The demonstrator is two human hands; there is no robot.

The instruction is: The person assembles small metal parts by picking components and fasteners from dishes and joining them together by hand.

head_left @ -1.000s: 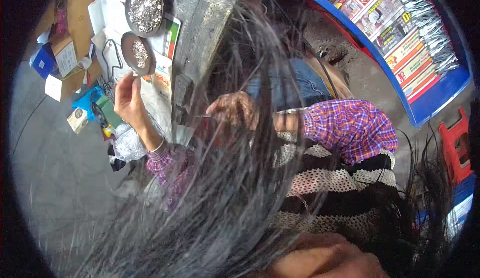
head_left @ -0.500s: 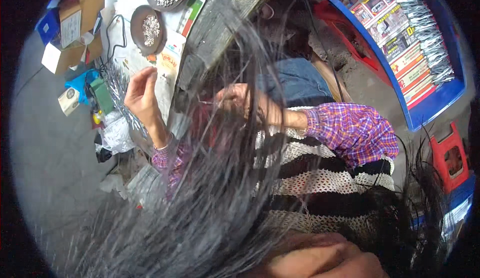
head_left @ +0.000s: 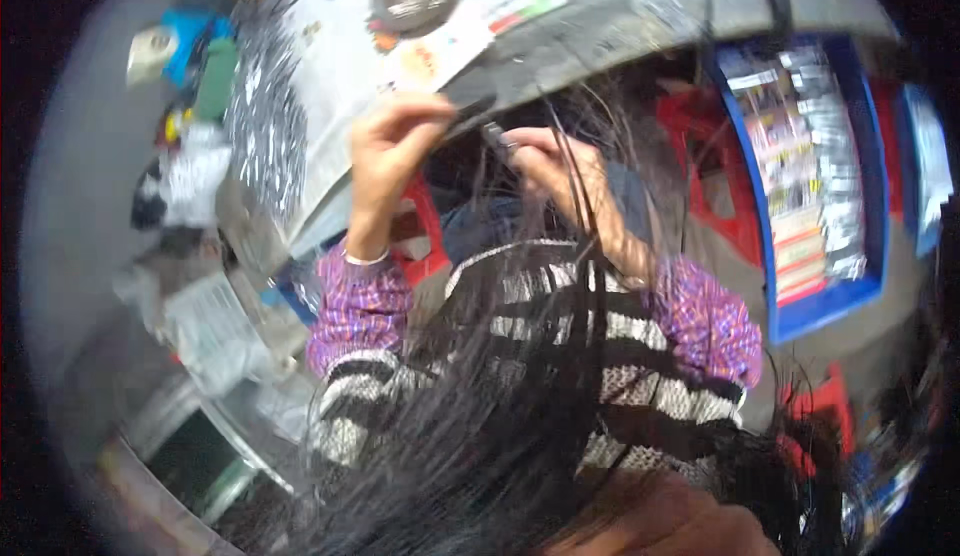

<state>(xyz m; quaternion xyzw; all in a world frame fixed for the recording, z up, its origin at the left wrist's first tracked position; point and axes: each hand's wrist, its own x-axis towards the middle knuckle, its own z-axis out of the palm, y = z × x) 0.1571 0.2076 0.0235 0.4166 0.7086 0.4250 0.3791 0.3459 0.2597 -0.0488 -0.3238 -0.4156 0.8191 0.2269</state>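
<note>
My left hand (head_left: 385, 161) is raised over the near edge of the table (head_left: 345, 41). Its thumb and fingers come together in a pinch, and a dark narrow piece (head_left: 475, 109) shows at the fingertips, too blurred to name. Close by on the right, my right hand (head_left: 560, 166) pinches a small grey, metal-looking piece (head_left: 495, 136). The tips of both hands are a short way apart. Loose dark hair (head_left: 590, 226) hangs before the camera and covers part of my right hand and forearm.
Two round dishes of small silvery parts, one the brown dish (head_left: 378, 1), stand at the table's far side. A heap of silvery strips (head_left: 265, 116) lies left. Rightward are a blue crate (head_left: 877, 206) of flat packets and a red stool (head_left: 735, 231). Plastic bags (head_left: 195, 176) lie far left.
The view has turned, so the dishes and crate sit elsewhere in it. My hands have come closer together, and the grey piece in my right hand now shows plainly.
</note>
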